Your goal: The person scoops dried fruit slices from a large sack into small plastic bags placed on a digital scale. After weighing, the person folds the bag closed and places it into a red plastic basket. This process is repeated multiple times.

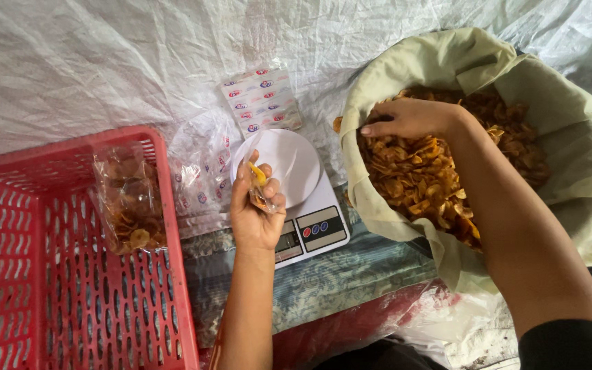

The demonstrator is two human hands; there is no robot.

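My left hand (258, 209) holds a small clear plastic bag (260, 190) with a few golden chips in it, just above a white kitchen scale (313, 205) with a round plate. My right hand (409, 118) reaches into a large sack lined with pale green cloth (570, 130), fingers curled over a heap of fried chips (440, 171). Whether it grips any chips is hidden.
A red plastic basket (49, 274) stands at the left with one filled bag of chips (128, 202) leaning inside. Empty printed plastic bags (262, 99) lie behind the scale on a white woven sheet (104, 62). A patterned cloth (323, 284) runs under the scale.
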